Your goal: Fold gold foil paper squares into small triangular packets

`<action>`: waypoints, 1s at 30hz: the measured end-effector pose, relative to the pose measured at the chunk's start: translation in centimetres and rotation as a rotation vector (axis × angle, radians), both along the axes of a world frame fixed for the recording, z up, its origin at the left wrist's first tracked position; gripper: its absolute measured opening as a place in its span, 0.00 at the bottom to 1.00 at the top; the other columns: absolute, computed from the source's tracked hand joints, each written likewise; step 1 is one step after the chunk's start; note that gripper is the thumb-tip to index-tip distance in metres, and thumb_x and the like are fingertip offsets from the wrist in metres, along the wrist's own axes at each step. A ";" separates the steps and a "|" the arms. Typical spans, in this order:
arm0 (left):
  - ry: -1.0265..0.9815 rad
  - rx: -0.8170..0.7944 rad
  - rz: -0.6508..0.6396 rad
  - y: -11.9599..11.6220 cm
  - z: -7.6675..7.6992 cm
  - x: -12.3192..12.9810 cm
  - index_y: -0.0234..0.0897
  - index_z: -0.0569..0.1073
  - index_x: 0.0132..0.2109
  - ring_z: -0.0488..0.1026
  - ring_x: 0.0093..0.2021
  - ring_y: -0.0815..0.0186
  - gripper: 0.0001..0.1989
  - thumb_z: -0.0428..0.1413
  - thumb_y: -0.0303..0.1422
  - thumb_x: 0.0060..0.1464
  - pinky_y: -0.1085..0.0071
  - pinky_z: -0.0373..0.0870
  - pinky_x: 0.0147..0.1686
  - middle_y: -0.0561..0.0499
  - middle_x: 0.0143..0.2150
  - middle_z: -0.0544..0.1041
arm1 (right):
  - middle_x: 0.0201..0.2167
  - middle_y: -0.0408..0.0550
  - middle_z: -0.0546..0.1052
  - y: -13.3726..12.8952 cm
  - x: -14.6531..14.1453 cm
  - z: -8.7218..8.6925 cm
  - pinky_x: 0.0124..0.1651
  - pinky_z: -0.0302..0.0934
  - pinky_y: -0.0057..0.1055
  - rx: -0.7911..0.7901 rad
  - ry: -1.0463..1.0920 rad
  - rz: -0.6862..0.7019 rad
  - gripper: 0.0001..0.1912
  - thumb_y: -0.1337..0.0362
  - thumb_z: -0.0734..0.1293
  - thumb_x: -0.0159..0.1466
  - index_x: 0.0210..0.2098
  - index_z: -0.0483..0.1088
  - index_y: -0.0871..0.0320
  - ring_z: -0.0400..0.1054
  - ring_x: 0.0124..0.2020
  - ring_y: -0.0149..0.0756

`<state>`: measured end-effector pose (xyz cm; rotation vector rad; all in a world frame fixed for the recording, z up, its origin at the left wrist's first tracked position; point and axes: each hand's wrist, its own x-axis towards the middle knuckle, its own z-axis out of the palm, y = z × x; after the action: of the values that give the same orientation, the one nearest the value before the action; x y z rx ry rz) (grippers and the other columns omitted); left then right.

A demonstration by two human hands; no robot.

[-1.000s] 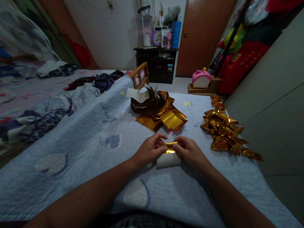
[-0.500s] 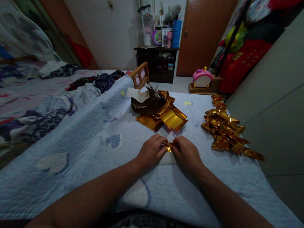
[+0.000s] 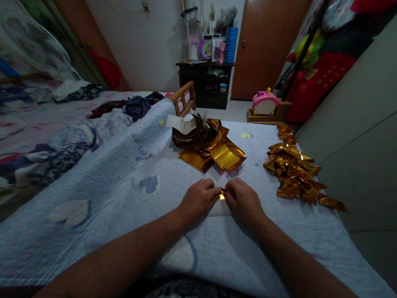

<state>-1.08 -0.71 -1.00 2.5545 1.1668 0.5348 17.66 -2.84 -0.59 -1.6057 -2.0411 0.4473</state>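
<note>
Between my hands is a small sheet of gold foil paper (image 3: 221,195), mostly hidden by my fingers. My left hand (image 3: 200,201) is closed on its left end, thumb and fingers pinched together. My right hand (image 3: 244,200) pinches the right end. A pale flat piece (image 3: 218,210) shows below the foil, between the wrists. Just beyond my hands lies a stack of gold foil sheets (image 3: 228,155), with brown edges curling up at its back left. To the right is a pile of folded gold foil pieces (image 3: 293,167).
A blue quilt (image 3: 124,215) with heart patterns covers the surface. A wooden rail (image 3: 182,99) stands at its far edge. Beyond are a pink toy (image 3: 265,102) on a box and a dark cabinet (image 3: 203,89). A pale panel (image 3: 356,124) borders the right side.
My left fingers have shifted slightly to the right and closed down over the foil, so less of it shows. My right hand stays almost in place.
</note>
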 end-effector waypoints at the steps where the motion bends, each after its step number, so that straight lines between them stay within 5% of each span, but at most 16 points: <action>1: 0.016 0.008 0.002 0.0 0.0 0.0 0.39 0.80 0.44 0.69 0.39 0.61 0.13 0.51 0.37 0.69 0.67 0.65 0.39 0.47 0.39 0.75 | 0.34 0.47 0.72 0.0 0.0 0.1 0.37 0.56 0.31 -0.003 0.003 0.009 0.05 0.70 0.64 0.65 0.33 0.69 0.56 0.67 0.36 0.38; 14: -0.032 -0.067 0.006 0.0 0.5 0.1 0.36 0.77 0.45 0.72 0.43 0.59 0.07 0.54 0.31 0.66 0.64 0.69 0.45 0.46 0.41 0.76 | 0.36 0.46 0.71 -0.3 0.4 0.4 0.40 0.58 0.30 -0.022 0.003 0.130 0.06 0.72 0.65 0.65 0.33 0.72 0.56 0.68 0.38 0.36; 30: 0.034 0.015 0.002 0.0 0.2 0.1 0.40 0.78 0.46 0.69 0.40 0.61 0.12 0.51 0.37 0.69 0.67 0.66 0.40 0.48 0.39 0.73 | 0.37 0.48 0.73 -0.4 0.7 0.7 0.41 0.61 0.32 -0.047 -0.057 0.188 0.09 0.72 0.65 0.65 0.39 0.77 0.57 0.69 0.39 0.37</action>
<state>-1.00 -0.74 -0.83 2.5850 1.1815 0.5043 18.39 -3.22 0.09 -1.4749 -2.2509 0.5249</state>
